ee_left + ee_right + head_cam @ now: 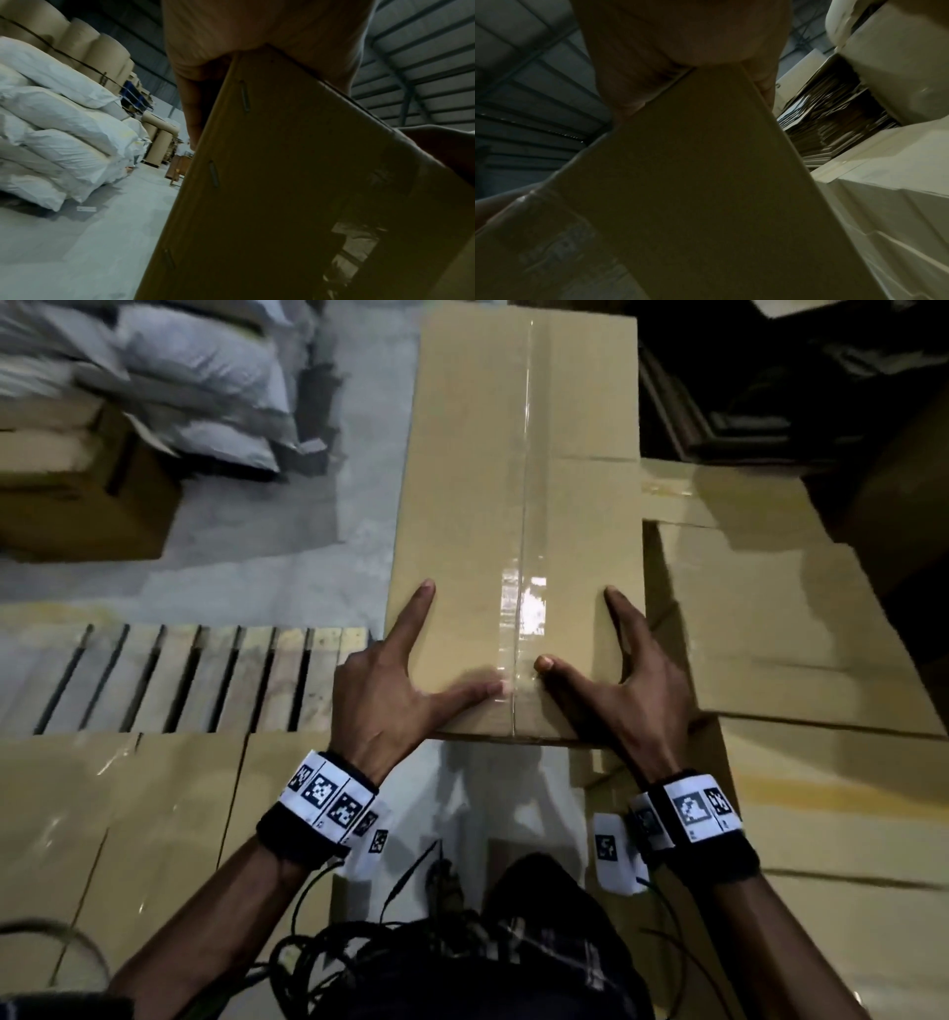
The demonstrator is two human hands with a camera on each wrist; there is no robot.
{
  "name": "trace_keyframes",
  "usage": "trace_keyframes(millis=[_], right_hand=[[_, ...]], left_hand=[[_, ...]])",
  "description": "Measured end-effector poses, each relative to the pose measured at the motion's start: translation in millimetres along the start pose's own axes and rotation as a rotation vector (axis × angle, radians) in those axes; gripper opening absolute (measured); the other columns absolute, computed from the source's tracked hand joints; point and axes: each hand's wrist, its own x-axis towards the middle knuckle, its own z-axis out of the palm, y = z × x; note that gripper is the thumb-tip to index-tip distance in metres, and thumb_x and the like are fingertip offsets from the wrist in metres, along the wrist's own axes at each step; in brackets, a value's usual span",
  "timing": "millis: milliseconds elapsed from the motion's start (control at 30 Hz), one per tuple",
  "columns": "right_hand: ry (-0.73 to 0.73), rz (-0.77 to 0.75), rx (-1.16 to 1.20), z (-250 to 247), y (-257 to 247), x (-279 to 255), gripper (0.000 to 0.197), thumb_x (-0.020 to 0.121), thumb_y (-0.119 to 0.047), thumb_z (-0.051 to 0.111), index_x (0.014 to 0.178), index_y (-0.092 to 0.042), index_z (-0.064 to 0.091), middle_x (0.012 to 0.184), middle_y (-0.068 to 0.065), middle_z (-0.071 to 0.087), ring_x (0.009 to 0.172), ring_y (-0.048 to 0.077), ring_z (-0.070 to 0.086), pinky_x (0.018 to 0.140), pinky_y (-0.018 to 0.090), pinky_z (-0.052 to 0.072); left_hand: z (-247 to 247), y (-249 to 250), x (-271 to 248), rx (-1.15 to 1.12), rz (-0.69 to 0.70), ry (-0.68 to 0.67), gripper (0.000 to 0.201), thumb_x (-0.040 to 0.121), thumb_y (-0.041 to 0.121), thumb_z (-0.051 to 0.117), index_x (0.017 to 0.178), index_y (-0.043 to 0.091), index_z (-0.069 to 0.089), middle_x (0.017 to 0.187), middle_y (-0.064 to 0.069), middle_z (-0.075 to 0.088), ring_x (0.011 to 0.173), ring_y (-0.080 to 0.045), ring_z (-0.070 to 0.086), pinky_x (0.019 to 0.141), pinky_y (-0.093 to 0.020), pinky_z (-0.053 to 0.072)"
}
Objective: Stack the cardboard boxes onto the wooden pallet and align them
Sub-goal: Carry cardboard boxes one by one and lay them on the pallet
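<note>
Nearest the head camera are two forearms in black wristbands [708, 834] carrying printed marker tags, above a tangle of dark cables [359, 947]; both reach forward to a long cardboard box [513, 505] sealed with clear tape along its top seam; the left hand [380, 695] clasps the near left corner, its forefinger straight along the top by the left edge, its thumb flat on top toward the tape, the remaining fingers bent over the edge and down the side; the right hand [642, 690] mirrors it at the near right corner, thumb on top near the tape, forefinger by the right edge; each wrist view shows a palm pressed against the box's corner; the box runs from near to far, its near end apparently clear of what lies beneath; to its left lies the wooden pallet [195, 675], slats bare, with flat cardboard [128, 814] nearer; to the right, other tan boxes [770, 608] are stacked; far left sit white sacks [205, 392] and a brown carton [87, 505] on the grey floor [308, 546].
</note>
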Motion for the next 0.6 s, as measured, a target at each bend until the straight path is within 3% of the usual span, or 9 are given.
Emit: trace_keyframes(millis=[100, 167, 333, 433, 600], right_hand=[[-0.054, -0.089, -0.006, 18.9, -6.3, 70.5, 0.103, 0.068, -0.083, 0.074, 0.155, -0.05, 0.029, 0.155, -0.001, 0.051, 0.139, 0.029, 0.049, 0.114, 0.054, 0.042], [-0.081, -0.147, -0.009, 32.7, -11.4, 119.8, 0.102, 0.069, -0.083, 0.072, 0.156, -0.047, 0.032, 0.149, 0.004, 0.057, 0.133, 0.032, 0.054, 0.112, 0.057, 0.043], [-0.205, -0.237, -0.068, 70.4, -24.9, 252.7, 0.105, 0.068, -0.093, 0.063, 0.157, -0.052, 0.026, 0.143, 0.005, 0.061, 0.122, 0.031, 0.061, 0.103, 0.049, 0.051], [-0.289, -0.315, -0.027, 92.7, -35.8, 337.6, 0.103, 0.07, -0.083, 0.07, 0.157, -0.045, 0.032, 0.149, 0.003, 0.056, 0.132, 0.031, 0.055, 0.108, 0.045, 0.047], [-0.375, -0.46, 0.02, 122.9, -62.4, 466.7, 0.094, 0.074, -0.085, 0.061, 0.156, -0.045, 0.036, 0.146, 0.001, 0.059, 0.133, 0.028, 0.055, 0.113, 0.045, 0.042]], left_hand=[[8.0, -2.3, 54.6, 0.023, -0.061, 0.036, 0.118, 0.059, 0.098, 0.063, 0.159, 0.055, 0.017, 0.082, 0.004, 0.064, 0.078, -0.016, 0.063, 0.08, -0.029, 0.049], [16.1, -4.6, 94.0, 0.035, -0.107, 0.063, 0.117, 0.06, 0.099, 0.062, 0.159, 0.056, 0.015, 0.078, 0.002, 0.067, 0.074, -0.015, 0.065, 0.082, -0.031, 0.054], [37.8, -9.8, 195.4, 0.06, -0.239, 0.142, 0.118, 0.058, 0.101, 0.058, 0.158, 0.058, 0.014, 0.083, -0.003, 0.072, 0.076, -0.018, 0.068, 0.085, -0.034, 0.057], [49.2, -8.2, 258.8, 0.079, -0.317, 0.2, 0.117, 0.058, 0.1, 0.058, 0.157, 0.058, 0.013, 0.089, -0.008, 0.074, 0.084, -0.024, 0.071, 0.088, -0.037, 0.057], [58.6, 3.7, 355.1, 0.073, -0.434, 0.309, 0.116, 0.06, 0.095, 0.063, 0.159, 0.053, 0.019, 0.108, -0.008, 0.076, 0.101, -0.025, 0.07, 0.088, -0.029, 0.047]])
